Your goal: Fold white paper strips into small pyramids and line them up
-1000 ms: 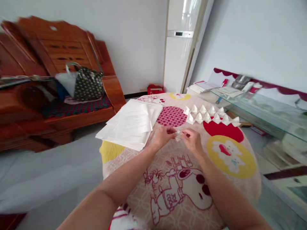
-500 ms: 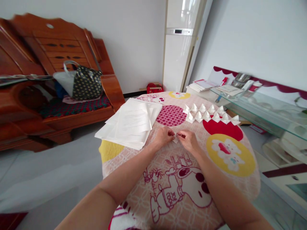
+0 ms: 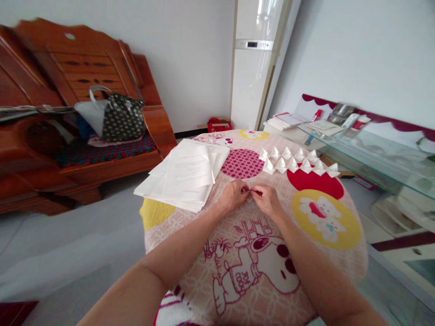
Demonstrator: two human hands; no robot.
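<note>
My left hand [image 3: 234, 194] and my right hand [image 3: 265, 198] meet over the middle of the round table, fingertips almost touching. Both are closed in a pinch on a small folded piece of white paper [image 3: 245, 191], nearly all of it hidden by the fingers. Beyond them to the right stand several folded white paper boats [image 3: 280, 165] in two rows. To the left of my hands lies a stack of white paper sheets [image 3: 180, 176], the top one printed with text.
A patterned cloth [image 3: 231, 253] with cartoon figures covers the table. At right is a glass shelf [image 3: 370, 149] with papers and containers on it. A wooden bench [image 3: 84, 68] carrying a dark patterned bag [image 3: 124, 117] is at left. A tall white cabinet unit [image 3: 251, 81] stands behind.
The piece of paper, whose lower part showed beneath my fingertips, is now mostly hidden between them. My hands have barely shifted; the boats and stack stay put.
</note>
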